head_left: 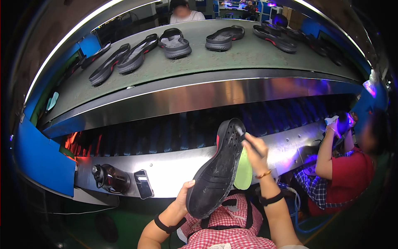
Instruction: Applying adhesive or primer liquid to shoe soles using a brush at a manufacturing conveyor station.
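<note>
A black shoe sole with a red patch on its side is tilted in front of me, its inner face toward me. My left hand grips its lower left edge, thumb on the rim. Fingers closed, my right hand holds a dark-handled brush, its pale tip at the upper end of the sole's inside. Beside the sole, below my right hand, shows a light green sole-shaped piece; whether it touches the sole I cannot tell.
A dark bottle and a phone lie on the metal ledge to the left. Beyond a dark roller channel, several shoe soles lie on a green conveyor belt. A co-worker in red works at the right.
</note>
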Tool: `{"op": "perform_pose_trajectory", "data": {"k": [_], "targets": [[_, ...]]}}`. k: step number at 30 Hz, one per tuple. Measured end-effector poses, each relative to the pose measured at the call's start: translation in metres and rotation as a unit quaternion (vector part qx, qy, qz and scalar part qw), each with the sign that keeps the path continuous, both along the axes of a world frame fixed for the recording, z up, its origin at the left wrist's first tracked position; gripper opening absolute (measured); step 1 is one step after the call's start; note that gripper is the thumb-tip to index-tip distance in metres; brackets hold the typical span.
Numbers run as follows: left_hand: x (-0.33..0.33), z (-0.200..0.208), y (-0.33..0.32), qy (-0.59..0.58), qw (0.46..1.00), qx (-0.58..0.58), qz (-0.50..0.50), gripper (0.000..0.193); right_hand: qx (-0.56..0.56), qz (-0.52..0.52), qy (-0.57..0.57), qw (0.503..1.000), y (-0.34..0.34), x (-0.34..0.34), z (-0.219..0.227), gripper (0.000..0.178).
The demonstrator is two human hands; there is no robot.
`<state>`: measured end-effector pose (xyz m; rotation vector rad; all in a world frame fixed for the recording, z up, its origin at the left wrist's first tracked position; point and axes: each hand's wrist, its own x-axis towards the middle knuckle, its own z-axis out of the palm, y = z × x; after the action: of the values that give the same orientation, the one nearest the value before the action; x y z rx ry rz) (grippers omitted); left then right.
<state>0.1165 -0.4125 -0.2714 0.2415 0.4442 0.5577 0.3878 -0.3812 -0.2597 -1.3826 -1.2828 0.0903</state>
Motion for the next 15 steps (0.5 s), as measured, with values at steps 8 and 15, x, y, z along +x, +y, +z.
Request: {"op": "perform_pose_trajectory", "data": {"k": [8, 15], "targets": [[-0.008, -0.021, 0.003, 0.036, 0.999, -0.029, 0.026, 0.061, -0.045, 0.118, -0.186, 0.974, -0.07, -0.082, -0.011, 0.039], [-0.025, -0.043, 0.005, 0.056, 0.996, -0.024, 0.057, 0.055, -0.006, 0.299, -0.081, 0.951, -0.12, -0.105, 0.012, 0.032]]}}
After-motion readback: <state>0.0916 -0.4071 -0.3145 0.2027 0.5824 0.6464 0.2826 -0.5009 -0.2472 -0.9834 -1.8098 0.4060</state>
